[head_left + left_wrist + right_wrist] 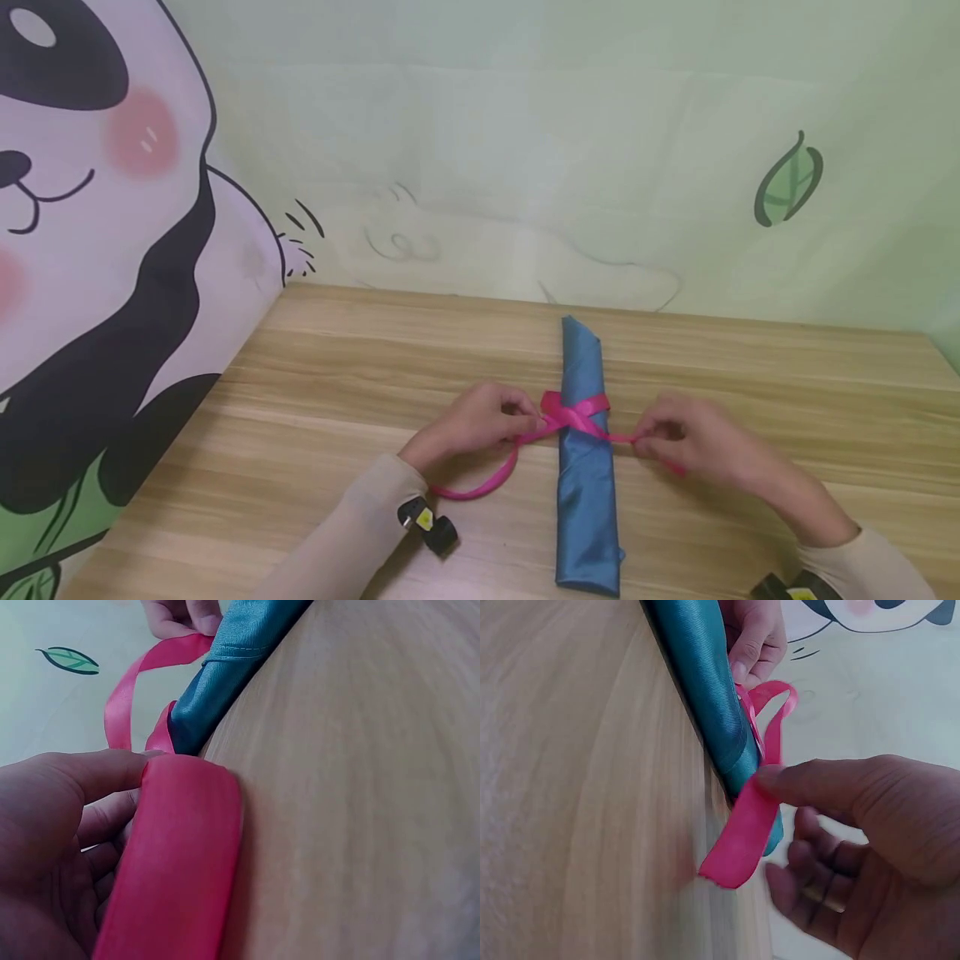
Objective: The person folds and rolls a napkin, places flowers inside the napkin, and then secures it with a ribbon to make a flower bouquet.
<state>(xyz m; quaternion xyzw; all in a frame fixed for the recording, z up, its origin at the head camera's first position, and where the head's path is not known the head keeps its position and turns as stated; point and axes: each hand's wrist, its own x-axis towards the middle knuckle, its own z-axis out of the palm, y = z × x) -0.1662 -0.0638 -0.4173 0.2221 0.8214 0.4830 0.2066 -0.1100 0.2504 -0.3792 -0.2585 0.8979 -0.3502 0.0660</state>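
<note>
A long, narrow roll of shiny blue cloth (587, 508) lies lengthwise on the table. Around its middle runs a pink ribbon (576, 417), crossed over itself on top with loops at both sides. To the left of the roll, my left hand (483, 419) pinches the ribbon between thumb and fingers; a long tail (176, 855) hangs from there and curves back toward the wrist. On the other side, my right hand (697, 437) pinches the ribbon between thumb and finger. A short cut end (735, 847) sticks out past that thumb in the right wrist view.
The wood-grain table (360, 358) reaches back to a pale green wall sheet (480, 150) with a printed panda (161, 350) at left and a leaf (789, 185) at right. Small black cameras are strapped to the left wrist (427, 523) and right wrist (798, 587).
</note>
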